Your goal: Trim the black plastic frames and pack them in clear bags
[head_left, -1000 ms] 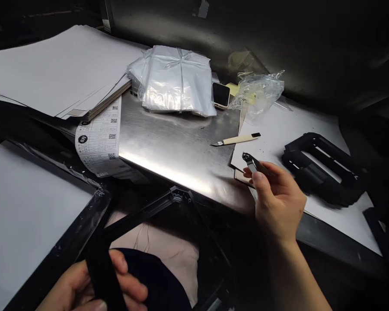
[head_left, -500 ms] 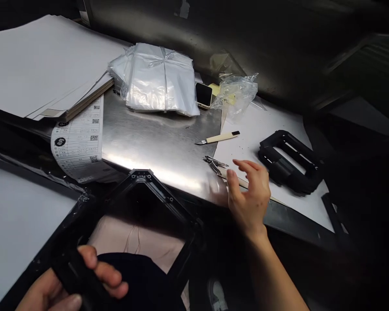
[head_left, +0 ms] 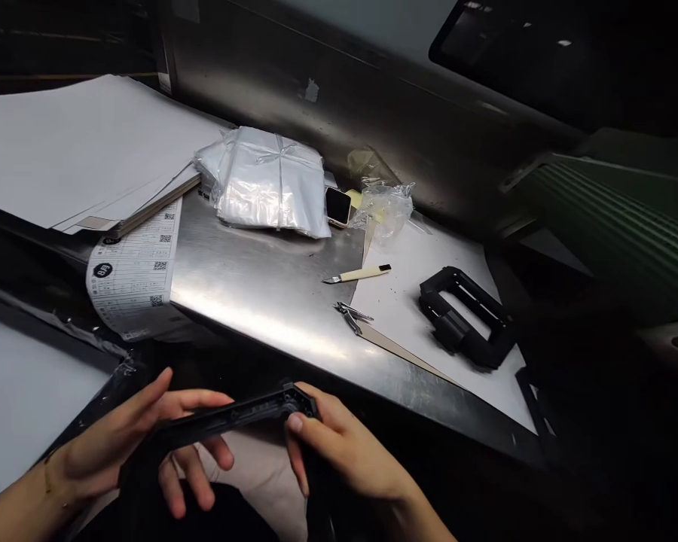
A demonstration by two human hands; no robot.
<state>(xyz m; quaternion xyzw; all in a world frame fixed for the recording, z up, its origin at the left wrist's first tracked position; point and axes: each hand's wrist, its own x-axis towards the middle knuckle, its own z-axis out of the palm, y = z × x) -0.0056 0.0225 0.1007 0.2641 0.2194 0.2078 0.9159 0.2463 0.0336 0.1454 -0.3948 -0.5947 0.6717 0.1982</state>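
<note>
Your right hand (head_left: 347, 448) is clamped on a corner of the black frame (head_left: 226, 420), in front of the counter's (head_left: 248, 286) near edge; your left hand (head_left: 127, 435) spreads loosely around it, contact unclear. Nippers (head_left: 351, 316) lie at the white board's (head_left: 395, 309) near-left corner, a craft knife (head_left: 361, 274) just behind, a black ring-shaped part (head_left: 455, 327) to their right. Farther left, a wrapped bundle (head_left: 274, 184) sits beside a paper stack (head_left: 96, 150).

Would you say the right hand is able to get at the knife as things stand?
Probably, once the right hand lets go of the frame it grips; nothing covers the knife.
</note>
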